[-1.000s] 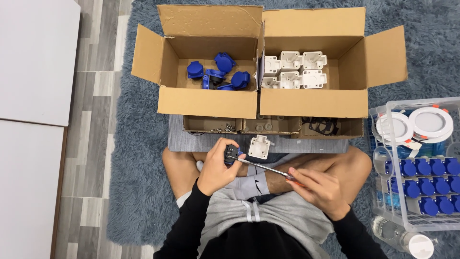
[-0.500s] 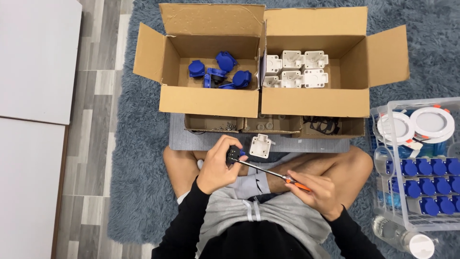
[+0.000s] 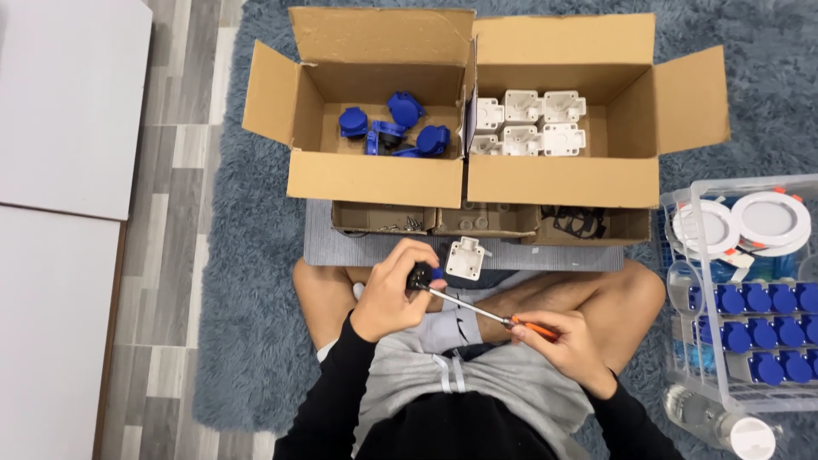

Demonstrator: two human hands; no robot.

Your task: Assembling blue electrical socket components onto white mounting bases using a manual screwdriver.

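My left hand grips a small black-and-blue part over my lap. My right hand is clenched on the screwdriver, tip at the part: screw-driving step, I judge. White housing sits at 1 o'clock. Next needs steady twisting.

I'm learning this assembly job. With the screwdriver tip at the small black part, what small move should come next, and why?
Probably turn the screwdriver with the right hand while the left hand grips the black part firmly: the tip already meets the part, and both are held above the lap.
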